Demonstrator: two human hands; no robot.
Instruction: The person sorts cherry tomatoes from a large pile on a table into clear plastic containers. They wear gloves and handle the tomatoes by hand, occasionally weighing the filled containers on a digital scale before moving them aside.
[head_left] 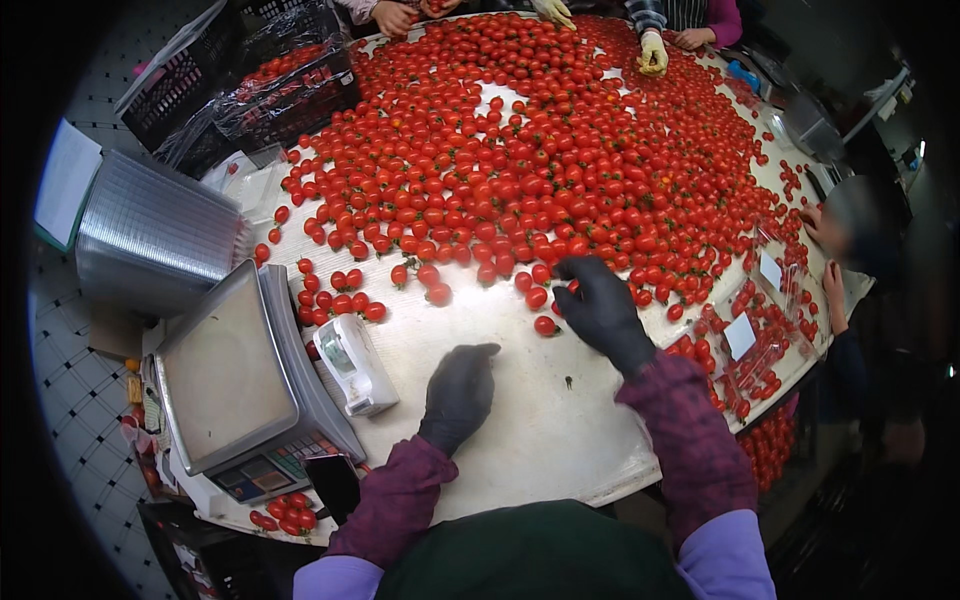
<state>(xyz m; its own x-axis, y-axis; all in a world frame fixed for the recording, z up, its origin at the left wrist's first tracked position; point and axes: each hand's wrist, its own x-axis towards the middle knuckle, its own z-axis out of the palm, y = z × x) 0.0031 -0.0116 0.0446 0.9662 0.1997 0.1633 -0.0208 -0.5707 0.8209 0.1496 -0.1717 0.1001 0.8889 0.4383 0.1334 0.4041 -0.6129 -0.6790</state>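
Observation:
Heaps of red cherry tomatoes cover the far and middle part of a pale table. My right hand, in a black glove, reaches to the near edge of the heap. Its fingers are curved and apart, beside a few loose tomatoes; a bit of red shows between finger and thumb. My left hand, also gloved in black, hovers over bare table just right of a small white device with a display. One finger points right; the others are hidden or blurred, so whether it holds anything cannot be told.
A weighing scale stands at left, with a phone at its near corner. Beyond it rise stacked clear plastic trays and black crates. Filled clear packs lie at right. Other people's hands work at the far edge and right side.

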